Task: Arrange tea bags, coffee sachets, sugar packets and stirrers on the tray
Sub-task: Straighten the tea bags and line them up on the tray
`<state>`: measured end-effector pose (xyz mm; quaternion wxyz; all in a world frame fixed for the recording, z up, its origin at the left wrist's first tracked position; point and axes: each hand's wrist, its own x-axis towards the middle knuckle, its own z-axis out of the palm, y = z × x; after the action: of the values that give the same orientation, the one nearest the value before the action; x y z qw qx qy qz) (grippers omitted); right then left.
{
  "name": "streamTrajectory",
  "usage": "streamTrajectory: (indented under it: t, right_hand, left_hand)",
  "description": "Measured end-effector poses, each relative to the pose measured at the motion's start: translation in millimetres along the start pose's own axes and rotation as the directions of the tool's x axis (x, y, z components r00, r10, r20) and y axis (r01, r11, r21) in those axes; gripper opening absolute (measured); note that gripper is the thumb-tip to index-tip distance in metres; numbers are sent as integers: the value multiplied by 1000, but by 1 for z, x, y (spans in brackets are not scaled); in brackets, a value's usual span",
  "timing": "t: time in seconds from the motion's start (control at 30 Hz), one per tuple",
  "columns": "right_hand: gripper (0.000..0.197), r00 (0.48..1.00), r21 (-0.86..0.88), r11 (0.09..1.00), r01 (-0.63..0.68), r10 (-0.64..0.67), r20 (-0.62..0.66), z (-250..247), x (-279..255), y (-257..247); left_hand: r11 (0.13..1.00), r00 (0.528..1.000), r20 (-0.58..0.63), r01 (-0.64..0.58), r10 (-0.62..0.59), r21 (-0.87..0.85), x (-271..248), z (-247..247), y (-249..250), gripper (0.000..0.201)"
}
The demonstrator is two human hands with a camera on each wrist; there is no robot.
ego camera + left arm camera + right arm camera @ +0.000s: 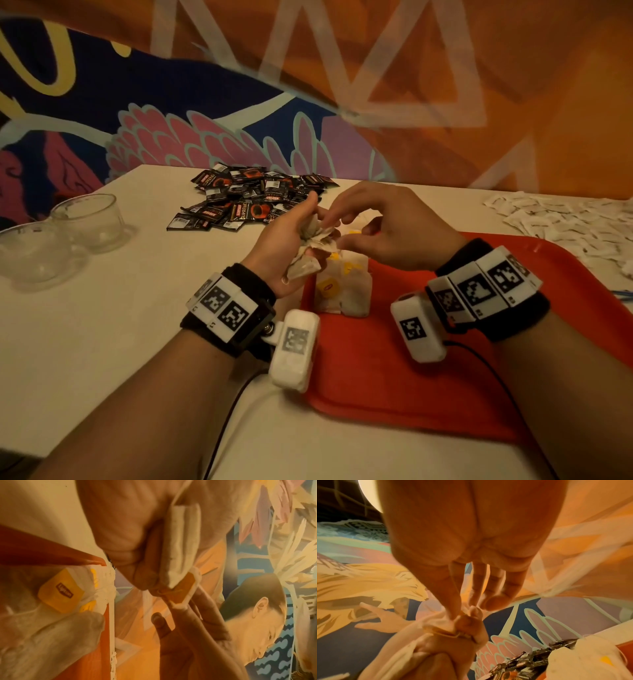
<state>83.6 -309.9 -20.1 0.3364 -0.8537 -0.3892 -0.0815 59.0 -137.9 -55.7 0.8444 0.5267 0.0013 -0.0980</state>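
Observation:
My left hand (301,236) grips a bundle of paper tea bags (306,250) above the near left corner of the red tray (428,377). In the left wrist view the bundle (181,536) lies against the palm, one tag hanging out. My right hand (342,222) reaches in from the right, thumb and fingertips pinching a tea bag at the bundle's top (467,613). A stack of tea bags with yellow tags (349,291) lies on the tray's left end, just under both hands. Dark coffee sachets (253,195) are heaped behind; white sugar packets (565,219) are piled at the far right.
Two glass bowls (90,219) (34,253) stand on the white table at the left. A painted wall runs along the table's far edge. Something thin and blue (623,295) pokes in at the right edge beside the tray.

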Motion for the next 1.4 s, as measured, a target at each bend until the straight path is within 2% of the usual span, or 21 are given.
streamTrajectory:
  t: [0.13,0.23,0.37,0.43,0.5,0.6,0.73,0.8,0.9,1.1,1.23,1.4]
  right_hand:
    - [8,997,25,1000,18,-16,-71,9,1,2]
    - [6,987,162,986,-43,67,-145,7,4,3]
    - [8,953,462,882,-89,210,-218,-2,4,2]
    - [6,940,486,869,-98,241,-241,-5,3,3]
    - [5,938,465,878,-110,247,-245,-7,2,5]
    - [4,946,418,895,-157,257,-196,-7,0,8]
    - [10,948,394,901,-184,269,-171,-2,0,6]
    - [12,946,406,894,-189,277,-170,-1,0,4]
    - [15,952,396,888,-234,293,-94,-1,-3,4]
    - [7,935,384,867,-318,355,-26,3,-4,4]
    - [9,902,482,778,-403,426,67,5,-2,-5]
    - [12,859,482,718,-503,475,188,5,-5,-14]
  left_hand:
    - [997,996,73,63,-60,-37,-3,3,-2,43]
    - [997,989,128,73,-69,-25,-4,3,-2,41]
    - [999,996,76,48,-49,20,-2,1,-1,39]
    - [999,999,33,19,-20,27,-1,0,0,34]
    - [989,997,-23,-64,68,132,-2,-2,3,34]
    - [954,981,0,-187,193,234,-7,2,7,37]
    - [902,962,29,-266,272,341,-12,12,4,11]
    - [905,955,1,-282,298,317,-12,12,4,12]
    - [879,929,-64,-320,364,354,-10,6,6,12]
    - [882,924,-90,-322,373,344,-9,3,6,14]
    - [886,928,-94,-310,361,344,-8,0,7,12]
    - [901,929,-139,-282,342,329,-7,-6,10,16]
